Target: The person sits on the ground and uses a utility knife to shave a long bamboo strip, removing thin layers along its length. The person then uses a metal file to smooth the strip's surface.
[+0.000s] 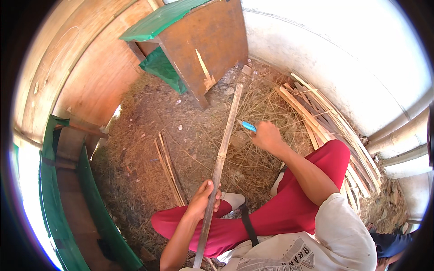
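Observation:
My left hand (204, 198) is closed around the lower part of a long split bamboo strip (222, 153), which slants up and away from my lap, a joint ring showing near its middle. In my right hand (268, 137) is a blue-handled utility knife (248, 126), its tip pointing left toward the strip's upper part. A small gap seems to lie between the knife and the bamboo. I sit cross-legged in red trousers (285, 201), the strip's near end passing over my left leg.
A pile of split bamboo strips (312, 115) lies at my right by the white wall. Several thinner strips (168, 169) lie left of my hand. Thin shavings (257, 101) cover the ground ahead. A wooden cabinet (203, 40) stands at the back, a green-edged wooden frame (68, 194) at left.

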Demonstrator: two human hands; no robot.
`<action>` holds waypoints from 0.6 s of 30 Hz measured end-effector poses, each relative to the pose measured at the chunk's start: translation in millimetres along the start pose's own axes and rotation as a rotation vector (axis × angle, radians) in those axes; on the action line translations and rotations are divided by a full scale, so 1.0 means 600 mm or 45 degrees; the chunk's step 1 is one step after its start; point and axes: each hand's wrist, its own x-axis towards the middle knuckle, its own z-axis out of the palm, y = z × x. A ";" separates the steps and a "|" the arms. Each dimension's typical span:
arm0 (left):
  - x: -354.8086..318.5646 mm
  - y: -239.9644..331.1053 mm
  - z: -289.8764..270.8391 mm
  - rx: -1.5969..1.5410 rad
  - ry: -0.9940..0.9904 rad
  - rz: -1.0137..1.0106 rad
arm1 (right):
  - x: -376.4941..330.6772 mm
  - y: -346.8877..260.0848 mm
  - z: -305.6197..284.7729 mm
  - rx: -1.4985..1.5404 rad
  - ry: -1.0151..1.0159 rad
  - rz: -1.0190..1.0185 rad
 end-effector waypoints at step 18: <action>0.019 -0.032 -0.007 -0.021 0.088 0.009 | 0.039 0.114 0.075 -0.253 0.429 -0.302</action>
